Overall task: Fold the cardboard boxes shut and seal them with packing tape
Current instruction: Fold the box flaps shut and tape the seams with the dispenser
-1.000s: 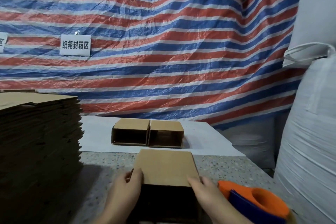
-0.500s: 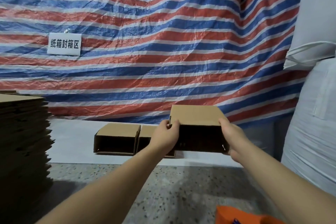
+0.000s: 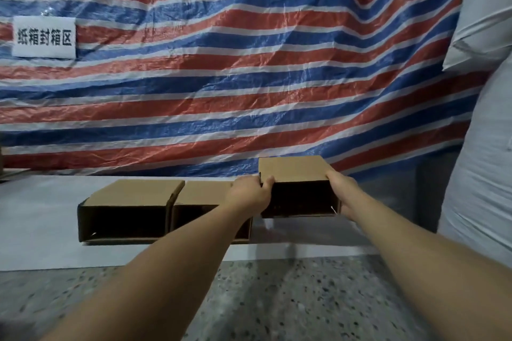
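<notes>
Three brown cardboard boxes lie in a row, each on its side with its dark open end facing the camera and its plain top panel level. The left box [image 3: 130, 209] rests on the white sheet [image 3: 41, 230]; the middle box [image 3: 202, 194] sits just right of it, side walls touching or nearly so, its front partly hidden by a forearm. The right box [image 3: 296, 185] is just right of the middle box, raised above the sheet with a shadow under it, gripped at its left edge by the left hand [image 3: 250, 195] and at its right edge by the right hand [image 3: 346, 194].
</notes>
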